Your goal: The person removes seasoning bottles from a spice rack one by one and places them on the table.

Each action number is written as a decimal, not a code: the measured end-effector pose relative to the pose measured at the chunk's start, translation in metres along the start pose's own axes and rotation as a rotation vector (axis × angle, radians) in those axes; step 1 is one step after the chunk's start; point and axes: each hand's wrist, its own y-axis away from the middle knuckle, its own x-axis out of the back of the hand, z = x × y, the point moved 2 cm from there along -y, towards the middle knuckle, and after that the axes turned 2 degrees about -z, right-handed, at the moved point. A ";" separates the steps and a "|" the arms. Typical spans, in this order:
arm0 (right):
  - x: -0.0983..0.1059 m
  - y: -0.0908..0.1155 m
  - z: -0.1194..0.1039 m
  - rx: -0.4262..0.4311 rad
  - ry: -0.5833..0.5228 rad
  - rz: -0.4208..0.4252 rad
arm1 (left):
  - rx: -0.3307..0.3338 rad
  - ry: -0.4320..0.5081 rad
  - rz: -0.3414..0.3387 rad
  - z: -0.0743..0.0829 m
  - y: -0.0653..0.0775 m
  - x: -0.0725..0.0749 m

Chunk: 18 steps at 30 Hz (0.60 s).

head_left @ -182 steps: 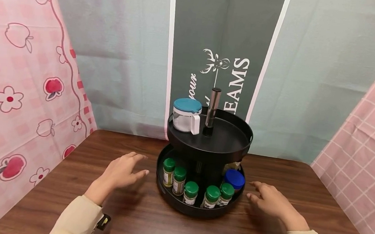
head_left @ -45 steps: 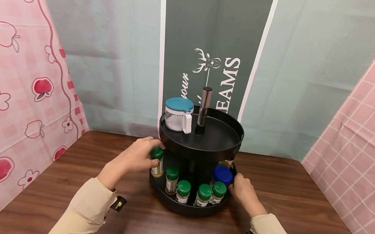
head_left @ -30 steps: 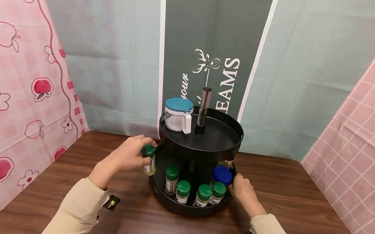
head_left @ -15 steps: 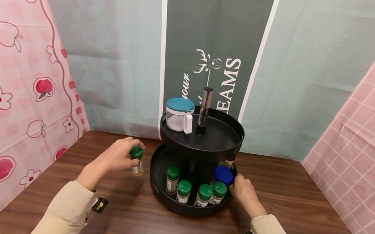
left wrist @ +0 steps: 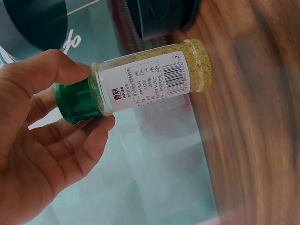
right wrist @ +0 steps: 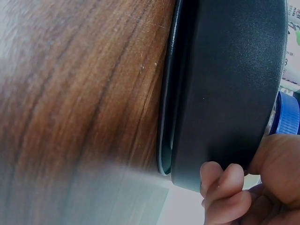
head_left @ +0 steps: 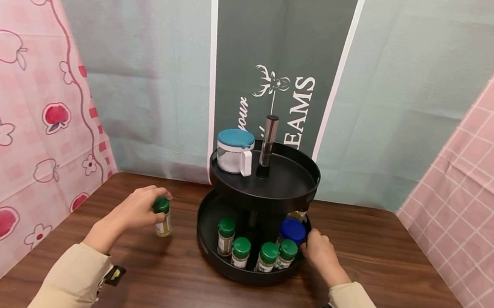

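In the head view my left hand (head_left: 136, 209) pinches a spice jar (head_left: 162, 226) by its green cap, left of the black two-tier turntable rack (head_left: 253, 276). The left wrist view shows thumb and fingers around the green cap (left wrist: 77, 104); yellowish granules fill the clear jar behind a white label with a barcode. My right hand (head_left: 321, 253) grips the lower tier's rim on the right, beside a blue-lidded jar (head_left: 293, 230). From the right wrist, curled fingers (right wrist: 222, 180) lie against the tier's black outer wall (right wrist: 225, 93), with the thumb over the rim.
Several green-capped spice jars (head_left: 225, 241) stand along the front of the lower tier. On the upper tier sits a clear jar with a blue lid and white handle (head_left: 234, 155), beside the metal post (head_left: 268, 143). Brown wooden table (head_left: 232, 306); cloth backdrops on three sides.
My left hand took the leftmost green-capped spice jar off the lower tier and carried it left and down toward the table. My right hand moved onto the rim and has stayed there.
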 end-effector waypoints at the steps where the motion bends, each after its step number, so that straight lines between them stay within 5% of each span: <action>1: 0.000 0.000 0.000 -0.001 -0.001 -0.003 | 0.001 -0.002 0.002 -0.002 0.001 0.000; 18: -0.001 -0.001 0.000 -0.017 0.006 0.002 | 0.047 0.003 -0.016 -0.025 0.015 -0.001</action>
